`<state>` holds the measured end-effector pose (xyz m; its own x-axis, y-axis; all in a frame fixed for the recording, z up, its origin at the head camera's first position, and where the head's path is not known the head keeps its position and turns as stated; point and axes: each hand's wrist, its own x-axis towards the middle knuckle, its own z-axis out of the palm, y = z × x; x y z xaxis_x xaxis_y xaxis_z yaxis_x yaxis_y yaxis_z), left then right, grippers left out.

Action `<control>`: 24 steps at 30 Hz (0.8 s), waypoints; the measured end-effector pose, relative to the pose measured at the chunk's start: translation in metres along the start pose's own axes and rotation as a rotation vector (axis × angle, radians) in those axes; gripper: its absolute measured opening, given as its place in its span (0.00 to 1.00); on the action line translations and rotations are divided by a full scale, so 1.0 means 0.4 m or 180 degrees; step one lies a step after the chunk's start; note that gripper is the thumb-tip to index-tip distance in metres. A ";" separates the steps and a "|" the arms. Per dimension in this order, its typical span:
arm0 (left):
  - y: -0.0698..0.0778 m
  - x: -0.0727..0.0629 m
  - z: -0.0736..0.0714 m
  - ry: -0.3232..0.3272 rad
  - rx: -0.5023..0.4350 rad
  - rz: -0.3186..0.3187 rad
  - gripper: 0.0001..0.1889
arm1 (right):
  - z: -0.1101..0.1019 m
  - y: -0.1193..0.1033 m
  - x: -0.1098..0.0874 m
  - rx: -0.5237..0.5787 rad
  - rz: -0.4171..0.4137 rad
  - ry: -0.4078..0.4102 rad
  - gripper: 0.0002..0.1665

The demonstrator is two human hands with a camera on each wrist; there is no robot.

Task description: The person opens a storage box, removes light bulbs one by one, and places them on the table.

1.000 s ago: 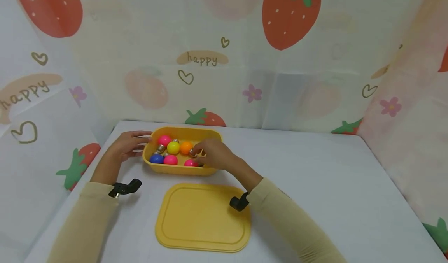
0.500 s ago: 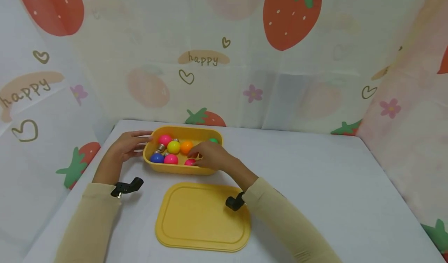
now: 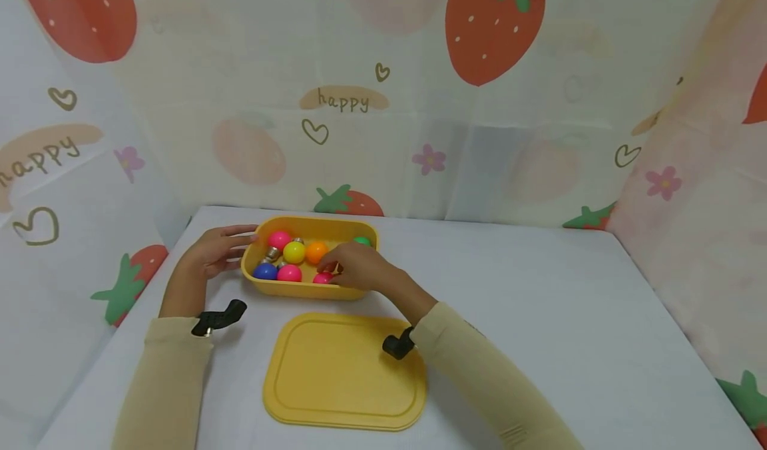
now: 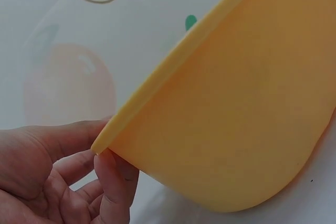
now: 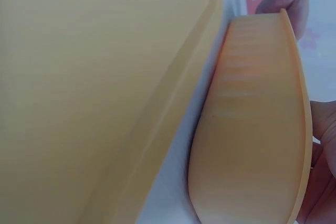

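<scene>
A yellow plastic box (image 3: 305, 291) stands on the table, holding several small coloured light bulbs. Inside lie a blue bulb (image 3: 265, 271), a yellow bulb (image 3: 294, 252), an orange bulb (image 3: 316, 253) and a green bulb (image 3: 362, 241). Two pink bulbs, one at the back (image 3: 279, 239) and one in front (image 3: 289, 273), are at the left. My right hand (image 3: 359, 267) reaches into the right half, fingers bent, pinching a third pink bulb (image 3: 322, 278); its base is hidden. My left hand (image 3: 212, 250) touches the box's left rim with outstretched fingers.
A yellow lid (image 3: 344, 373) lies flat on the white table (image 3: 527, 343) in front of the box, under my right wrist. Cloth walls (image 3: 503, 184) printed with strawberries rise behind and at both sides. Each wrist carries a black camera mount (image 3: 222, 318).
My right hand has shifted slightly left and down over the pink bulb, uncovering the green bulb at the box's right end. The left hand stays at the rim.
</scene>
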<state>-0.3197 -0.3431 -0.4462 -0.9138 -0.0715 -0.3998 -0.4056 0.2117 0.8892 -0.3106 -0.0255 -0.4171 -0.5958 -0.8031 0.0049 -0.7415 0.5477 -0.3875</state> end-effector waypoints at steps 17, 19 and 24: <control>-0.001 -0.007 0.005 -0.0057 -0.0262 0.0006 0.37 | 0.011 0.014 0.015 0.0086 0.0147 -0.0155 0.18; -0.003 -0.008 0.005 -0.0066 -0.0266 0.0000 0.37 | 0.013 0.016 0.017 0.0087 0.0115 -0.0191 0.18; -0.009 -0.003 0.008 -0.0086 -0.0283 -0.0001 0.38 | 0.014 0.016 0.017 0.0081 0.0075 -0.0251 0.19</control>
<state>-0.3172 -0.3408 -0.4497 -0.9132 -0.0451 -0.4049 -0.4073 0.1243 0.9048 -0.3178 -0.0289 -0.4250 -0.5862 -0.8065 -0.0766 -0.7188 0.5614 -0.4100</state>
